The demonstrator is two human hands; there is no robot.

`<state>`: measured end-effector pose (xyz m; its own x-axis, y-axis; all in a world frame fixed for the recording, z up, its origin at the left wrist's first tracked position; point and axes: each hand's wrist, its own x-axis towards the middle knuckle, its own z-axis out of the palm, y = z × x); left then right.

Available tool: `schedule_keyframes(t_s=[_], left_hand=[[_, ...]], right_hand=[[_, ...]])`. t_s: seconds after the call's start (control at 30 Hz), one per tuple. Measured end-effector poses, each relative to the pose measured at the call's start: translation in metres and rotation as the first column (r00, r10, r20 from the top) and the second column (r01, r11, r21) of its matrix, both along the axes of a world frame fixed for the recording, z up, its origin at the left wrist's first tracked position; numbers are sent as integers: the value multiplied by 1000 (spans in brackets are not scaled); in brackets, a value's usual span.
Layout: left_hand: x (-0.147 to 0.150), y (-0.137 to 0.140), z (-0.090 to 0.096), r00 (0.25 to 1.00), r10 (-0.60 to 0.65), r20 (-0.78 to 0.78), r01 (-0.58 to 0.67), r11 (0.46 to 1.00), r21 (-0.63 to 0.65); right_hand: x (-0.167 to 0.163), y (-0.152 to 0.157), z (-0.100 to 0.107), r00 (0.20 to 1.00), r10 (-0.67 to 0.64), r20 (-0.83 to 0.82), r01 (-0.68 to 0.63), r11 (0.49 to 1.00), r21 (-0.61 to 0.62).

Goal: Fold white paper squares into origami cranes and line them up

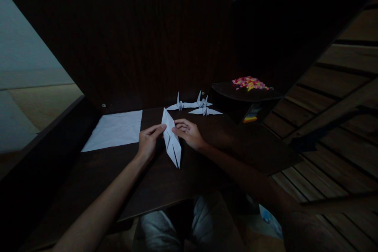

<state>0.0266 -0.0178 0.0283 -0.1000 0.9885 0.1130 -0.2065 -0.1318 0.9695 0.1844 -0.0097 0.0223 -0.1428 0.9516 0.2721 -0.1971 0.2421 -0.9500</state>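
Observation:
A white sheet of paper folded into a long diamond (171, 141) is held up over the dark desk, its split points toward me and its single point away. My left hand (148, 138) pinches its left edge, thumb on top. On the opposite edge, my right hand (189, 133) grips it with the thumb in front and the fingers curled behind, partly hidden. Just beyond the folded paper stand several finished white paper cranes, one nearest on the right (206, 112) and another at the left (179, 105).
A flat white paper sheet (118, 128) lies on the desk (106, 173) at the left. On a curved shelf (224, 90) at the right is a pile of small colourful pieces (251, 82). A tall dark panel (141, 39) rises behind, and a slatted wooden surface (342, 126) is at the right.

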Motion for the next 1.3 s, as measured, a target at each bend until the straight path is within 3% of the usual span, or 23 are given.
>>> schedule_keyframes(t_s=[0.1, 0.3, 0.43, 0.57, 0.67, 0.9, 1.07, 1.3], left_hand=[[-1, 2, 0, 998, 54, 30, -53, 998, -29], [-1, 4, -2, 999, 43, 17, -43, 999, -34], [0, 5, -3, 1000, 26, 7, -26, 999, 24], [-3, 4, -1, 990, -3, -141, 23, 989, 143], [-3, 3, 1, 965, -54, -256, 90, 987, 130], [0, 0, 1, 972, -206, -110, 215, 974, 74], [1, -2, 3, 969, -221, -112, 228, 972, 50], [0, 2, -2, 971, -222, -83, 229, 970, 85]], right_hand=[[1, 0, -1, 999, 16, 46, -16, 1000, -6], [4, 0, -2, 997, 29, 72, -31, 999, 15], [4, 0, -2, 998, -4, 56, 1, 998, 56], [4, 2, -3, 998, -30, 59, 23, 993, 115], [5, 5, -5, 997, -42, 68, 34, 993, 111], [7, 7, -7, 999, 35, 19, -35, 999, 11], [10, 7, -5, 998, 56, -10, -56, 998, -32], [10, 12, -10, 1000, -2, 18, 2, 1000, 8]])
